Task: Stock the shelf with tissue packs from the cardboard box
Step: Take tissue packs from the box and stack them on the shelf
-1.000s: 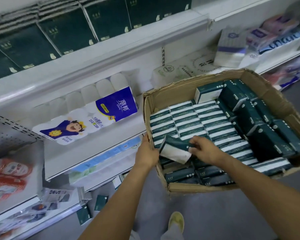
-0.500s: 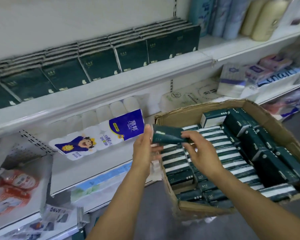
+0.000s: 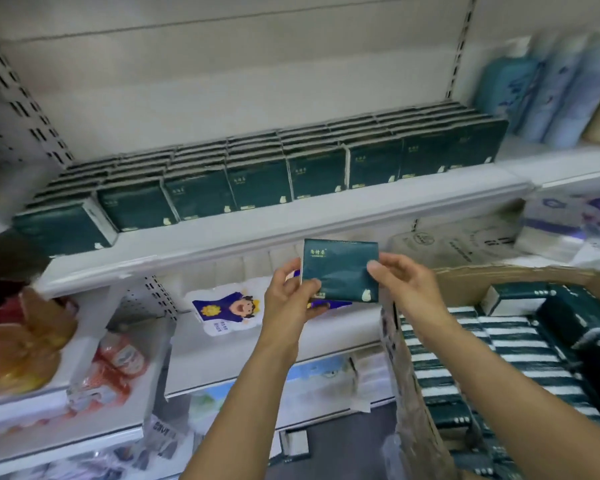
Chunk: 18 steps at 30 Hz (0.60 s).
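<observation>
Left grip (image 3: 290,299): we pinch the lower left corner of the tissue pack (image 3: 340,268), thumb on the front face, fingers curled behind it
Right grip (image 3: 406,289): we pinch the pack's right edge, thumb tip on the front, other fingers curled behind; both grips are grasping the one pack
Tissue pack: dark green, upright, printed front facing us, held in the air between the two grips; it sits just below the front lip of the upper shelf (image 3: 291,220) and just left of the cardboard box (image 3: 465,289), touching neither
Upper shelf: white, carries shelf packs (image 3: 257,181), dark green, standing upright face-out in several files, side by side along its length
Cardboard box: open-topped, at our right, near the right forearm; what it rests on we cannot tell
Box packs (image 3: 499,358): packed on edge in tight rows, white-striped sides up; a few loose dark ones lie tilted on top at the far right
Lower shelf (image 3: 354,327): toilet roll pack (image 3: 229,308) with a cartoon figure lies behind the left grip, partly hidden by it
Bottles (image 3: 551,91): blurred, pale blue, standing right of the shelf packs
Red-orange bags (image 3: 25,341): far left, blurred
</observation>
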Available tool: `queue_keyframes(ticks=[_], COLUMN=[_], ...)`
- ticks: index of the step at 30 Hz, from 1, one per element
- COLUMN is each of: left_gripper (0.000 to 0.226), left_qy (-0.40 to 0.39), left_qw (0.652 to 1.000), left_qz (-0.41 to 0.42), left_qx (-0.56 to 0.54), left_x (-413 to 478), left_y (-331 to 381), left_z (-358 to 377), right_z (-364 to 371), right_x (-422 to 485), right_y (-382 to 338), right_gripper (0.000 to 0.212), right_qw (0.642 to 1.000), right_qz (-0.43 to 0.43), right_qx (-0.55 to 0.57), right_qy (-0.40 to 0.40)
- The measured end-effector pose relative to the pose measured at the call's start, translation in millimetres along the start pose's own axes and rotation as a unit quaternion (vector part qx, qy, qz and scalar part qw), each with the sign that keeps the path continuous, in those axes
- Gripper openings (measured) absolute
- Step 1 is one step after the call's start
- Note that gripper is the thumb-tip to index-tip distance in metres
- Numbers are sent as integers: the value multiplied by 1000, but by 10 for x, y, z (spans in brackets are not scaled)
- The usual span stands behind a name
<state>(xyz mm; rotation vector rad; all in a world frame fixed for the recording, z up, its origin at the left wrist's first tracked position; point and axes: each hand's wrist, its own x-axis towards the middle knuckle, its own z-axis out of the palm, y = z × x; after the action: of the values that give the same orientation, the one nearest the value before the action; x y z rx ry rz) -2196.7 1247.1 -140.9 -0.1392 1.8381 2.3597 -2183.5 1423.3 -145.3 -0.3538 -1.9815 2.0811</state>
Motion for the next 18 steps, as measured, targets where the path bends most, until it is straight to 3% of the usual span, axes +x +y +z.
queue_keyframes(ticks=[5,8,14,18], left_gripper=[34,33,35,34], left_qy=[17,59,222,274], left_qw=[990,962,853,780], left_qz=[103,188,310,325], left_qx=[99,189,356,460], left_x=[164,282,483,699], left_y=[442,715,1164,1389], left_z=[-580,-966,-1943,-2561], right_z=[654,1120,1992,2517], right_x=[178,283,430,531], right_y=[-216,-314,-515,-509], right_gripper=[18,13,16,16], right_qw=[995,994,988,981], right_qz=[23,-12,-120,-141], right_qx=[43,26,-30,-69], right_qy=[-87,-101,-94,-115])
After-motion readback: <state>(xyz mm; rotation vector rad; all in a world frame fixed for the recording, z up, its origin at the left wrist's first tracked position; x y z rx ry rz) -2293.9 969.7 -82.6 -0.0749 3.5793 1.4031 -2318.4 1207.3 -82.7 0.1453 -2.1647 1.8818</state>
